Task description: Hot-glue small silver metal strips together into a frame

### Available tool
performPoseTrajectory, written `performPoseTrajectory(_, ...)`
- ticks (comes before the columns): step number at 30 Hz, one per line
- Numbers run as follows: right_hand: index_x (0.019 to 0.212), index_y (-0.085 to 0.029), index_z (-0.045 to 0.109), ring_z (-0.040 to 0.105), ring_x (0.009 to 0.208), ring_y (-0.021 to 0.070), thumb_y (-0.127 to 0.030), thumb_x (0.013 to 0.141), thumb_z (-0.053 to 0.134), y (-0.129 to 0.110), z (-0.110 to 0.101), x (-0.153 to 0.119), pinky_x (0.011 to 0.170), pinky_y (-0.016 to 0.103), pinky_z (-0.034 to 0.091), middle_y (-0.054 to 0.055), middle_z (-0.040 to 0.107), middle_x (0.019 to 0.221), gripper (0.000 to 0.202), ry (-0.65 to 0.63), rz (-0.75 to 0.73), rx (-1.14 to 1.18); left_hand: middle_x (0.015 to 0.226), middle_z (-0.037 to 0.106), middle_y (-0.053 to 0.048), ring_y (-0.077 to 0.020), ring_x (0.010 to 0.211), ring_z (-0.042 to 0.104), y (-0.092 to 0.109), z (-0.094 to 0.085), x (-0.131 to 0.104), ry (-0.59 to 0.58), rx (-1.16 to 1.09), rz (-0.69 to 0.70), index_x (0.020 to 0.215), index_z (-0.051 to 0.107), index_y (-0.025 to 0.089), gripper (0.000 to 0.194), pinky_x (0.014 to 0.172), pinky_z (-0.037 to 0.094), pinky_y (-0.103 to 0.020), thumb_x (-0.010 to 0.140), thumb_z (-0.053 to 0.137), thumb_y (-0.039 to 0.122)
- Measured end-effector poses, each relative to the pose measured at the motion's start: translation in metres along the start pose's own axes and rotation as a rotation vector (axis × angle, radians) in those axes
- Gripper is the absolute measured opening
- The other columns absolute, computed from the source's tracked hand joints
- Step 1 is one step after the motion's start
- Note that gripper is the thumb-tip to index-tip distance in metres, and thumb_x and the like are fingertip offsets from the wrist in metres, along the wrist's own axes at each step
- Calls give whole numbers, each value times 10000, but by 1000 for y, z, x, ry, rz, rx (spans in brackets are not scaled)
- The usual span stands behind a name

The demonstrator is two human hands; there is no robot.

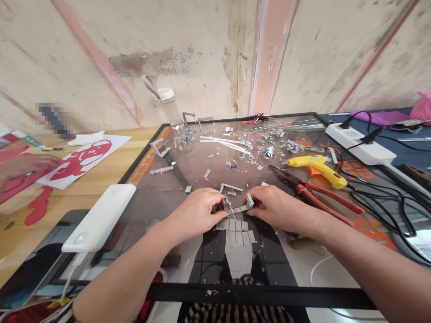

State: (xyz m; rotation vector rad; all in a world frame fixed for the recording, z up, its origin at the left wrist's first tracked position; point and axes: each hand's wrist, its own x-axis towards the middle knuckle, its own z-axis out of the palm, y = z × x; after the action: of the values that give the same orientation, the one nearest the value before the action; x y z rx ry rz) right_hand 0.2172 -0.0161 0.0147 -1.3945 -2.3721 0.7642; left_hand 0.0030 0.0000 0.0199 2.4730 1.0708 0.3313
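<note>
Red paper figure (82, 161) lies on a white sheet (116, 146) on the wooden tabletop (81, 190), far left; a co-worker's hand (32, 168) is at its left side. Nearer, a white power bank (99, 217) with a cable at its lower end lies across the left side of a dark, black-framed glass panel (188, 177). A clear bottle (171, 110) with a white cap and strap stands near the panel's far edge, small grey brackets (160, 148) in front of it.

Left hand (205, 208): narrow pinch, thumb and fingers at the left end of a small grey bar piece (240, 208). Piece sits between the two hands, low over the glass, just beyond rows of grey tiles (235, 225). Right hand (269, 206): thumb and fingers close together at the piece's right end, by its upright block. Cannot tell whether the held parts are joined.

Beyond the hands, white strips (224, 142) and silvery scraps (269, 151) are scattered. Right of these: red-handled pliers (316, 193), a yellow glue gun (316, 168), then a white power strip (362, 143) with black plugs inserted.
</note>
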Motion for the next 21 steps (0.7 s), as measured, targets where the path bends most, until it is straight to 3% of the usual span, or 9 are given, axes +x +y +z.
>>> performPoseTrajectory(21,683,-174,574,491,618,114,-105,717,545,0,2,0,595,213,340,-5,605,681,82,12,8,-21,648,556,11,-108,597,486,2,-1,3,-25,-39,-20,689,617,155,84,583,332,-229,751,561,145)
